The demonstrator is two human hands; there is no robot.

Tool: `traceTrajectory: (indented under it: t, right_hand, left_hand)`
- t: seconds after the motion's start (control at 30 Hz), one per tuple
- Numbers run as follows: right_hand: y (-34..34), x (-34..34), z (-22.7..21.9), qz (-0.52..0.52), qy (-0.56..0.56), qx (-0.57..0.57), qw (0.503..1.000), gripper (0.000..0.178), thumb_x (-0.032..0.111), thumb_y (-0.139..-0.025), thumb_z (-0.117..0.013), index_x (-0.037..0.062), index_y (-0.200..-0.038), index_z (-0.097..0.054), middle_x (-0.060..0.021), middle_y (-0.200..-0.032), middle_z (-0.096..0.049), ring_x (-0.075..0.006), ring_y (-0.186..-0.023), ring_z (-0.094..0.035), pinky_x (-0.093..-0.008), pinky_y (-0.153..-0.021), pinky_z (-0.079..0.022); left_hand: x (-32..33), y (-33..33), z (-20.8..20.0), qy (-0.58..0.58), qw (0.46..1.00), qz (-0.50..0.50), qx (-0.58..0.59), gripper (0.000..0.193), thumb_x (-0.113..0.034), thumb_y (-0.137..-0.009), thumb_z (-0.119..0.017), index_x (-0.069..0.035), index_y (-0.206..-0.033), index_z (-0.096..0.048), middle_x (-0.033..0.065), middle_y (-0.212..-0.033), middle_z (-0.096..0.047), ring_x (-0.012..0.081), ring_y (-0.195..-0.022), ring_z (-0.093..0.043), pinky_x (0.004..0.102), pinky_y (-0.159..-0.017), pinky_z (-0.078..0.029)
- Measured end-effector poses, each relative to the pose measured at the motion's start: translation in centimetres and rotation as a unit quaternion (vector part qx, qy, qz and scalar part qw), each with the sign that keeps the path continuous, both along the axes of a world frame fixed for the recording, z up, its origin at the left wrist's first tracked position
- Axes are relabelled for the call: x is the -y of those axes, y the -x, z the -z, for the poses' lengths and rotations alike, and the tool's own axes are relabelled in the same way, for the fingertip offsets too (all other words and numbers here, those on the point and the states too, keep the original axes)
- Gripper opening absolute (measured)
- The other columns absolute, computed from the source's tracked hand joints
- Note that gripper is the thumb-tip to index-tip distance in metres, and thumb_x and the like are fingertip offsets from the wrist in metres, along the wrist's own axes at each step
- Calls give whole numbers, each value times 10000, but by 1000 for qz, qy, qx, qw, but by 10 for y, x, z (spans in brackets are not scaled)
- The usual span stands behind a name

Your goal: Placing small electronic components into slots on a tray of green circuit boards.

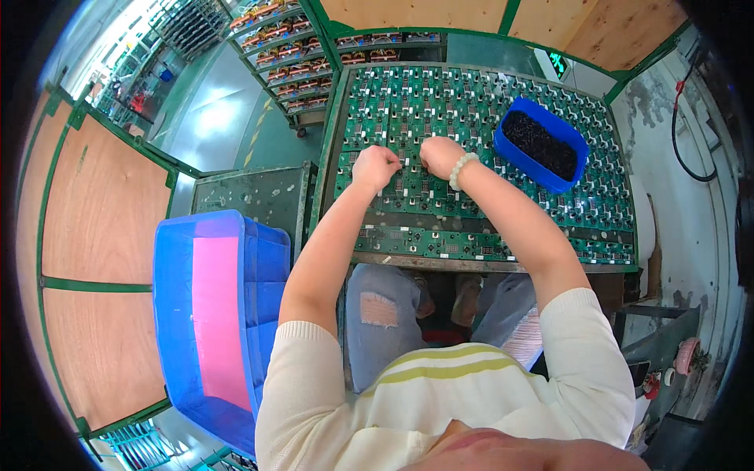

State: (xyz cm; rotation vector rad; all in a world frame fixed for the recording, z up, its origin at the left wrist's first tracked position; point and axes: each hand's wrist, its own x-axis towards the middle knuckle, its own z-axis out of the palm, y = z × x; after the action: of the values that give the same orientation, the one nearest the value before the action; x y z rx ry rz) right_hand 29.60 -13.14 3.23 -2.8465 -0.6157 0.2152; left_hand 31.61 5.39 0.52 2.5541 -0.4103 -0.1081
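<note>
Green circuit boards [424,206] set with small parts lie in rows across the bench in front of me. Above their left half, my left hand [376,167] has its thumb and fingers pinched together, low over a board. Anything within that pinch is too small to make out. Close by on the right, my right hand [441,155], with a pale bead bracelet [463,170] at the wrist, has its fingers curled down to the boards. Its fingertips are mostly hidden. A blue bin [560,185] of tiny black parts [540,144] rests on the boards to the right.
At my left stands a large blue crate [174,314] with a pink sheet [216,314] inside. Beyond the bench's far left corner is a rack [294,71] loaded with parts. Wooden panels in green frames [102,208] border the left and far sides.
</note>
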Motion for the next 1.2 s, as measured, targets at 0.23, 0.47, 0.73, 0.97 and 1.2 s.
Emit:
traceTrajectory:
  t: [0.23,0.47,0.73,0.97,1.2]
  right_hand:
    - [4,-2,-1,-4,14,4,1000,124,6,-689,-567,11,-765,-665,-197,-855,-640,-349,-849,-626,-418,-754,-512]
    - [0,2,20,40,26,39,998,150,14,-694,-576,14,-805,-677,-187,-859,-638,-338,-838,-622,-405,-752,-515]
    - [69,0,-1,134,-420,26,897,197,176,-789,-665,15,-901,-676,-83,-813,-640,-165,-729,-606,-271,-684,-482]
    - [141,8,17,103,-573,-220,783,183,96,-802,-682,-7,-951,-660,-25,-842,-653,-65,-746,-580,-225,-666,-478]
    - [140,17,17,71,-583,-100,803,86,86,-802,-666,17,-847,-639,-11,-769,-624,-74,-707,-573,-242,-644,-479]
  left_hand:
    - [0,5,0,-55,998,12,8,133,-222,-722,-700,-140,-826,-712,107,-851,-664,283,-819,-631,402,-734,-507]
    - [-9,6,3,-18,990,92,106,184,-202,-792,-628,-105,-939,-680,110,-833,-651,277,-726,-612,365,-657,-491]
    - [0,71,-34,527,742,-46,-412,291,1,-824,-530,32,-1113,-534,9,-731,-518,43,-502,-380,177,-400,-268]
    - [14,135,-18,507,724,-5,-468,276,-205,-951,-484,-1,-1134,-520,-32,-737,-489,33,-533,-381,175,-414,-268]
    - [24,140,-31,472,762,-22,-443,275,-245,-942,-499,8,-1046,-529,32,-785,-551,57,-539,-397,187,-412,-268]
